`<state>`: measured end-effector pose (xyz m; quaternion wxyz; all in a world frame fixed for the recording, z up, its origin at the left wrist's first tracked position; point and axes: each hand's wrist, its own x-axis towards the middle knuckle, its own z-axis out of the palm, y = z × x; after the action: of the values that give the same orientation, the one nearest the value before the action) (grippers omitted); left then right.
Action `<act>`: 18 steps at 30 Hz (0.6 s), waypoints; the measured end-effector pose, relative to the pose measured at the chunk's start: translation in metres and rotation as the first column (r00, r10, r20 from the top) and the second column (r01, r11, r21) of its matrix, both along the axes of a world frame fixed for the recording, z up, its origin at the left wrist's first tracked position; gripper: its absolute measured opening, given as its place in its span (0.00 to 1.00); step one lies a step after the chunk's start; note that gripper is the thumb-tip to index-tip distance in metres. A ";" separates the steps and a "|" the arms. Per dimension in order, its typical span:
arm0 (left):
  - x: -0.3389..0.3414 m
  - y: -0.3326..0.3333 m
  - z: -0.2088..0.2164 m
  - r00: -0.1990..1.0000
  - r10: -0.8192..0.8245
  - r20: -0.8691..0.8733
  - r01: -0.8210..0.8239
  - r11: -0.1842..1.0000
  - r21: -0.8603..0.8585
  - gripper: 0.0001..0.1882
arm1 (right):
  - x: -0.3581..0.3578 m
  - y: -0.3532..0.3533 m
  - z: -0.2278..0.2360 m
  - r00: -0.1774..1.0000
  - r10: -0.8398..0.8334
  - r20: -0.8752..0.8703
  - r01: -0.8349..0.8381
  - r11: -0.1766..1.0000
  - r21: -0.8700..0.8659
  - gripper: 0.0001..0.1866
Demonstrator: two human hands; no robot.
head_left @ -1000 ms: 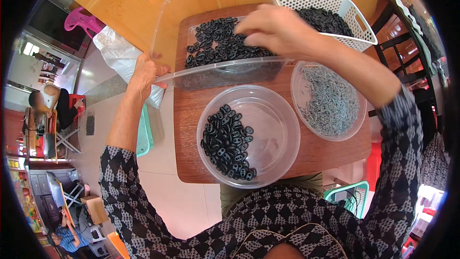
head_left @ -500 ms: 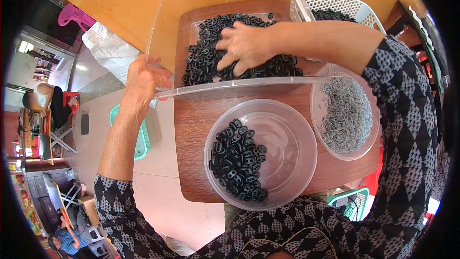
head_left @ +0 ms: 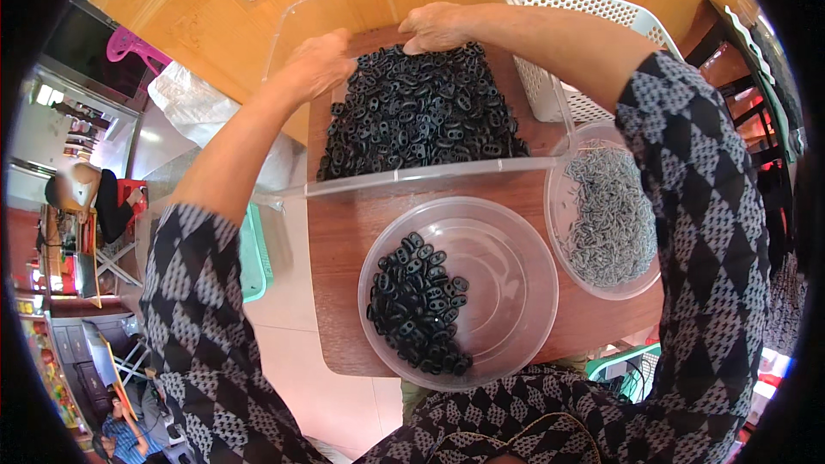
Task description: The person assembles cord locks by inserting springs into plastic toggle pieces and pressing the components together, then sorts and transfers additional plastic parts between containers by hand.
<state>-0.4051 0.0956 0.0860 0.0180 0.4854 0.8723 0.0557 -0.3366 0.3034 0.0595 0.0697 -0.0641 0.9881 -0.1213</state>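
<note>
One brown worktop (head_left: 344,292), its corners rounded, carries all the vessels that we describe here in order of size. Largest among them we find a clear rectangular bin (head_left: 396,177), standing across the far part of the surface. Just right of it we note a white perforated basket (head_left: 593,7), partly hidden by the right forearm. Nearer the wearer we see a clear round bowl (head_left: 507,292), and to its right a shallower clear dish (head_left: 559,206).

Next in size come the two hands, both reaching over the bin. We locate the left hand (head_left: 320,64) beside the far left corner of the heap, its fingers bent and blurred; we cannot tell whether they grasp anything. We place the right hand (head_left: 436,27) at the heap's far edge, its fingers curled downward with the tips hidden, so we cannot tell what they hold.

Smallest are the contents. We see black two-holed pieces (head_left: 421,112) spread thickly over the bin's floor, similar black pieces (head_left: 414,309) gathered in the bowl's left half, and slender grey metallic pieces (head_left: 610,223) filling most of the dish.
</note>
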 end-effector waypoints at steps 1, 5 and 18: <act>-0.011 0.011 -0.011 1.000 0.002 -0.002 -0.002 1.000 -0.007 0.17 | -0.008 -0.004 -0.004 0.997 0.010 0.074 -0.012 0.999 0.036 0.28; -0.024 0.039 -0.036 0.985 -0.171 0.005 0.169 0.975 -0.143 0.17 | -0.013 -0.020 -0.009 0.975 0.117 0.191 -0.149 0.975 0.163 0.23; 0.046 0.020 -0.013 0.757 0.493 0.429 -0.298 0.844 -0.446 0.32 | 0.030 0.001 0.001 0.797 -0.276 0.538 0.335 0.942 -0.013 0.35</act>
<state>-0.3591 0.1155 0.0727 0.3306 0.2407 0.9119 0.0332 -0.3064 0.3043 0.0602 0.3148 0.1283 0.9196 -0.1968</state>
